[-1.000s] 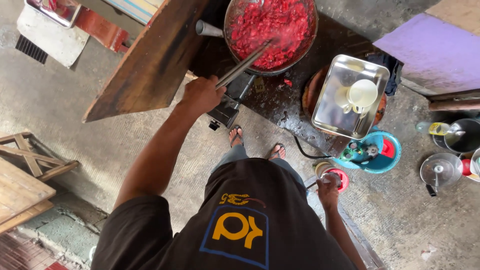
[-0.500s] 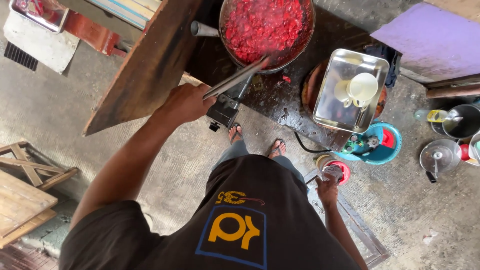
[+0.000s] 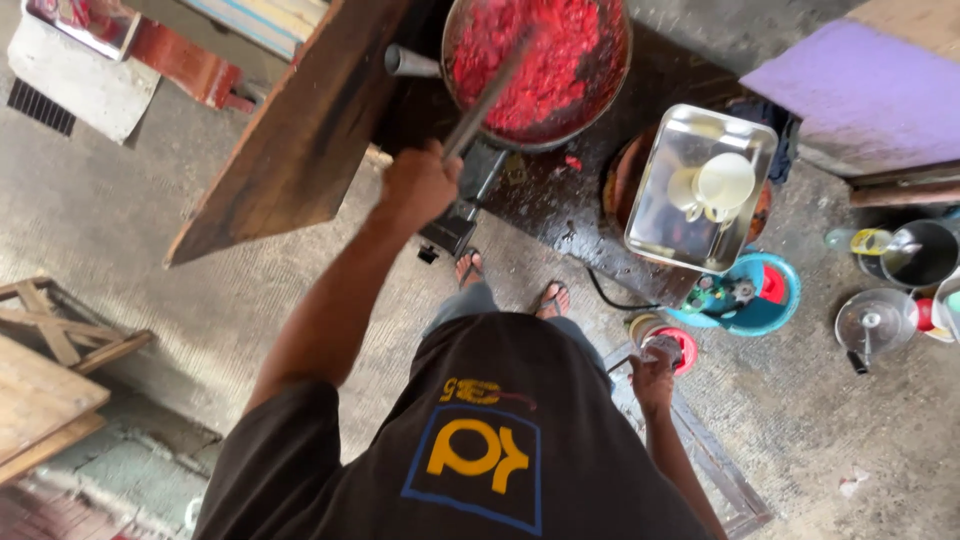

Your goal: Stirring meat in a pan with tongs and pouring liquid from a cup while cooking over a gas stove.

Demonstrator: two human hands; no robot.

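My left hand (image 3: 418, 185) grips the handle of a long metal utensil (image 3: 490, 95). Its far end lies in the chunky red paste (image 3: 545, 50) that fills a round dark pan (image 3: 624, 70) on a black, stained counter (image 3: 560, 195). My right hand (image 3: 652, 375) hangs low beside my hip. Its fingers are closed around a small metal thing with a thin handle, too small to identify. That hand is just above a small round container with a red rim (image 3: 684, 352) on the floor.
A slanted wooden plank (image 3: 300, 130) lies left of the pan. A steel tray (image 3: 655, 235) with white cups (image 3: 722, 182) sits on the counter's right. A blue basin (image 3: 778, 300), a glass lid (image 3: 868, 322) and a dark pot (image 3: 920, 252) stand on the concrete floor. Wooden pallets (image 3: 40, 390) lie at the left.
My left hand has swung the utensil from low across the pan's near edge up into the middle of the red paste. My right hand stays by the red-rimmed container.
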